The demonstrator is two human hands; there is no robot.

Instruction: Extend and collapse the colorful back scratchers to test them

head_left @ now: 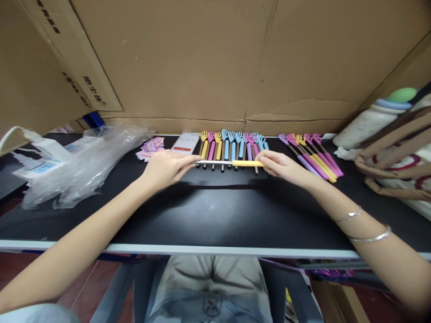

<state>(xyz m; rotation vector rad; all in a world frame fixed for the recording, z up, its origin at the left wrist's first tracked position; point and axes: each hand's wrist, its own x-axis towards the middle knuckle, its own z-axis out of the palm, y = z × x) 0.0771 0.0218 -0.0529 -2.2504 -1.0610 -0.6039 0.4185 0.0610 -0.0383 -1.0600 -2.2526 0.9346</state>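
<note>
Stretched level between my two hands is a thin metal rod with a yellow sleeve, apparently a back scratcher [245, 163]. My left hand [168, 167] pinches the bare metal end, and any tip there is hidden by the fingers. The yellow end is gripped by my right hand [282, 166] between thumb and fingers. Just behind the rod lies a row of claw-headed back scratchers [232, 146] in yellow, pink, blue and purple, claws towards the back. More back scratchers [316, 157], purple, yellow and pink, lie slanted in a group to the right of my right hand.
Left of the row are a phone [186, 142] with a timer on screen and small printed cards [151, 147]. Clear plastic bags [84, 163] and a white power strip [40, 166] lie far left. A bottle [370, 121] and brown-strapped bag [397, 166] stand right; cardboard [202, 58] walls the back.
</note>
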